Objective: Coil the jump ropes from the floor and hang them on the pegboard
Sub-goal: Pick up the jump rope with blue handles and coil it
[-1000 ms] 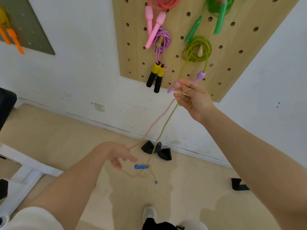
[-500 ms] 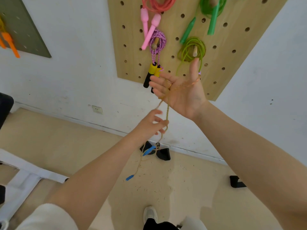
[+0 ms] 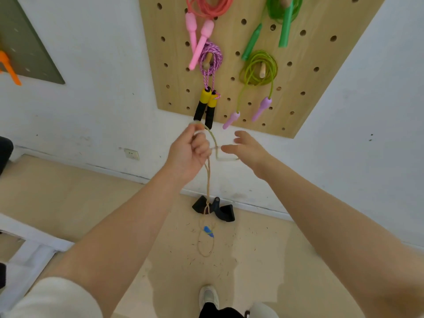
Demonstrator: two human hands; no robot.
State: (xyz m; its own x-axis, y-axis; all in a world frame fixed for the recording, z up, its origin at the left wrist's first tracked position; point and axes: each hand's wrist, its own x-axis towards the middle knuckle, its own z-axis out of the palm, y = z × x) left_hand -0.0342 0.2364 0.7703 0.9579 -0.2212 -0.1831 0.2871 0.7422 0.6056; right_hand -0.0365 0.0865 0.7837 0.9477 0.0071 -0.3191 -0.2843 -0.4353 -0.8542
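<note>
Count: four coiled ropes hang on the wooden pegboard [image 3: 174, 72], and one tan jump rope [image 3: 208, 180] is in your hands.

On the board: a coral rope with pink handles [image 3: 202, 10] at 12 o'clock of your left hand; a purple braided rope with yellow-and-black handles [image 3: 210, 58] just below it; a dark green rope [image 3: 283, 10] at top right; a lime rope with lilac handles [image 3: 258, 67] under that. A second, grey-green board [image 3: 27, 49] sits at 10 o'clock, with orange handles [image 3: 9, 67] on it.

Your left hand [image 3: 190, 152] grips the tan rope, fingers curled round it. A loop arcs from that fist toward 3 o'clock, reaching your right hand [image 3: 247, 150], whose fingers are spread and loose; whether they touch the loop is blurred, cannot tell.

Rope's long axis: near vertical, running from the fist toward 6 o'clock, ending in a slack loop on the floor [image 3: 68, 203] beside one blue handle [image 3: 208, 231]. Black object [image 3: 226, 212] lies by the wall.

No legible writing or brand.
</note>
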